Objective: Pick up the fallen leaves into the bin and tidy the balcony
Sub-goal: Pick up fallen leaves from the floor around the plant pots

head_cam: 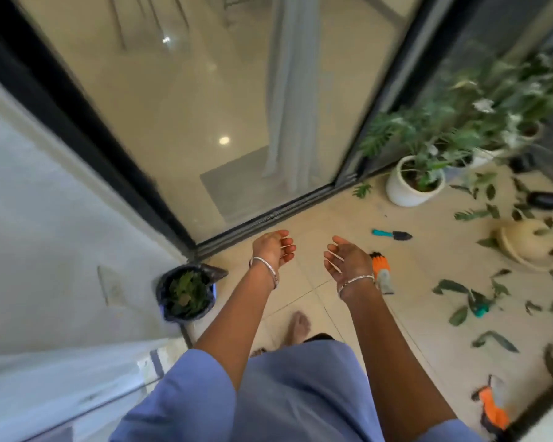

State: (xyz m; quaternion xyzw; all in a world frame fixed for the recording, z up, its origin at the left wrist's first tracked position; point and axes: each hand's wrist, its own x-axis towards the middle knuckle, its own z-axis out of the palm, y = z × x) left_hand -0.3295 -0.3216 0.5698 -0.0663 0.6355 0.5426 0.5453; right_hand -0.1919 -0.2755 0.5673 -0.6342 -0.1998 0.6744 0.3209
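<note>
A small bin [186, 293] lined with a black bag stands in the corner by the wall, with green leaves inside it. Several fallen green leaves [454, 287] lie scattered over the beige tiles on the right. My left hand [273, 250] and my right hand [348, 258] hover side by side above the floor, palms facing each other, fingers relaxed and holding nothing. Both are to the right of the bin and left of the leaves.
A sliding glass door track [268, 218] runs across ahead. A white potted plant [412, 186], a teal trowel [391, 234], a cream watering can [524, 242], orange gloves [380, 269], a teal tool [479, 306] and a black pot [545, 199] lie on the right. My bare foot [299, 327] is below.
</note>
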